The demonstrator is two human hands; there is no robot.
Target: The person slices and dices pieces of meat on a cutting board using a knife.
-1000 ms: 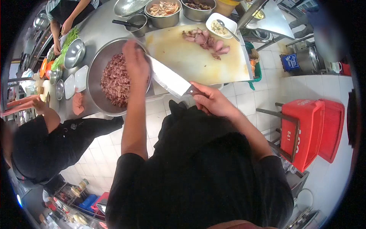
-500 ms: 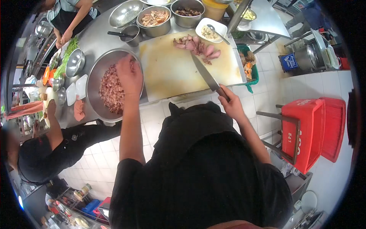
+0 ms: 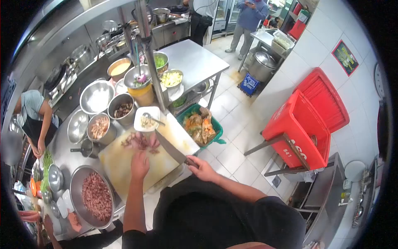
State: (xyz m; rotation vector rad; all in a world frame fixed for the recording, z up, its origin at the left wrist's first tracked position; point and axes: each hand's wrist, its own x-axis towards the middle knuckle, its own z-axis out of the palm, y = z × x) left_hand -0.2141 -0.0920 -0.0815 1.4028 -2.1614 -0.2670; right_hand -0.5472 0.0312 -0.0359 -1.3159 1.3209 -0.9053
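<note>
My right hand (image 3: pixel 202 169) is wrapped round the handle of a large kitchen knife (image 3: pixel 172 150), its blade pointing up and left across the right side of the cutting board (image 3: pixel 118 166). On the board's far part lie pinkish-purple pieces (image 3: pixel 143 142), which look like meat, some whole and some cut. My left hand (image 3: pixel 140 166) is over the board at their near edge; its fingers point down and away, and the fingertips are too unclear to show a grip. Left of the board, a wide steel bowl (image 3: pixel 76 181) holds a heap of chopped reddish-pink bits (image 3: pixel 96 197).
Behind the board stand a white dish (image 3: pixel 154 113) with a spoon and several steel pots and bowls. A green bin (image 3: pixel 219 132) of scraps is below the right edge. A steel post (image 3: pixel 154 74) rises beyond. Co-workers stand left and at the back; a red bin (image 3: pixel 286 124) stands right.
My left hand has come out of the steel bowl and over to the board beside the pinkish pieces. My right hand keeps hold of the knife. The view has swung right and up.
</note>
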